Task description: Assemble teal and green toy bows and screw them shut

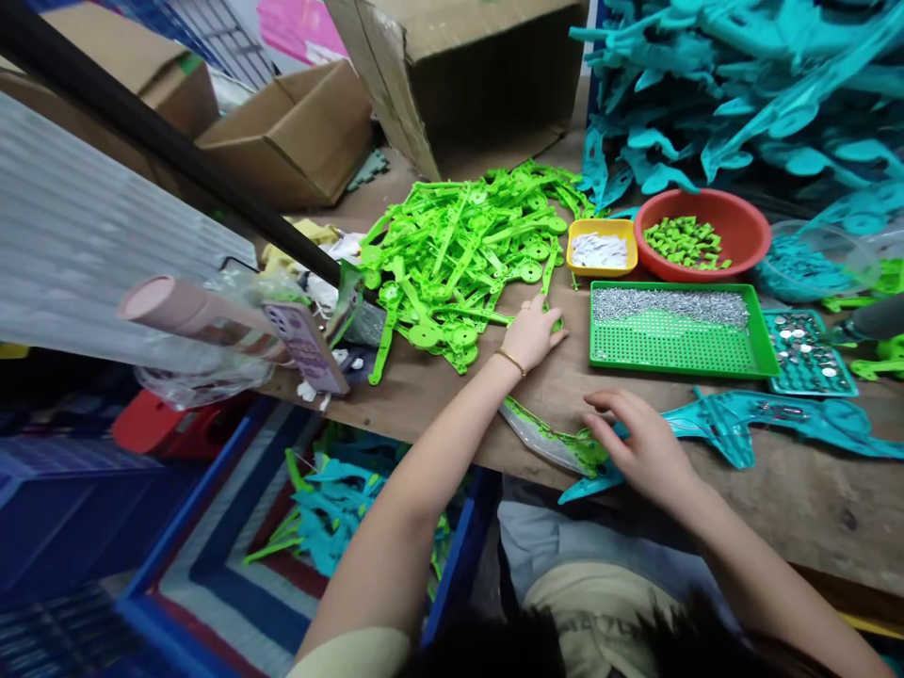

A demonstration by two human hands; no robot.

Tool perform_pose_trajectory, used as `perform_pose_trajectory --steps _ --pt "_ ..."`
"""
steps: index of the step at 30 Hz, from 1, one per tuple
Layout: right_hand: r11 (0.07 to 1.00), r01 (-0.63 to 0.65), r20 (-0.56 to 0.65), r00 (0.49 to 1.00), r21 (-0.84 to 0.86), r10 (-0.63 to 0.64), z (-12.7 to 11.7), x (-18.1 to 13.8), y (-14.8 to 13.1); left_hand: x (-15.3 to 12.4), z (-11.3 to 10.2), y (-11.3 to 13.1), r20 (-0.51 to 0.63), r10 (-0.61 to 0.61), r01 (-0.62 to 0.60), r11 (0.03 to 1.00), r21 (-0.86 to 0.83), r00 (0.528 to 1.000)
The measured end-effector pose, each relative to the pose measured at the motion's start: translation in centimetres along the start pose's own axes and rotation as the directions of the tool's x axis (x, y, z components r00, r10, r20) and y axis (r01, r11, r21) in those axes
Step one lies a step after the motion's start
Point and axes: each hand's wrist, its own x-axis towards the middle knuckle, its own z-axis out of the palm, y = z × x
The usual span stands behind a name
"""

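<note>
At a wooden table (812,508), reaches with the left hand (529,334) to the lime-green pile (473,226) left of the green tray (682,354), on the side facing the tray, with bent fingers; cannot tell whether gripping anything. Holds the right hand (646,447) in front of the tray, with thumb and forefinger parted, at one end of the turquoise part (727,426).

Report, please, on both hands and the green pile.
Left hand at green pile, grip unclear. Right hand half-open over teal part. Curved green part beside right hand.

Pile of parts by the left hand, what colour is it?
The pile is bright green; head view.
</note>
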Motion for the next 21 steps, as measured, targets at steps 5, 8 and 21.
perform_pose_trajectory --steps 5,8,21 --pt "0.999 -0.038 0.049 0.998 0.035 0.036 0.1 -1.4 1.4 1.3 -2.8 -2.1 -0.117 -0.052 0.062 0.994 0.088 0.992" --pt "0.999 -0.040 0.047 0.998 0.032 0.039 -0.3 -1.8 1.5 5.1 -4.3 -3.8 -0.205 -0.256 0.291 0.943 0.160 0.945" --pt "0.997 -0.027 -0.004 1.000 -0.066 0.026 -1.7 -3.1 4.6 5.8 -10.5 -11.0 -0.209 -0.556 0.585 0.802 0.121 0.804"
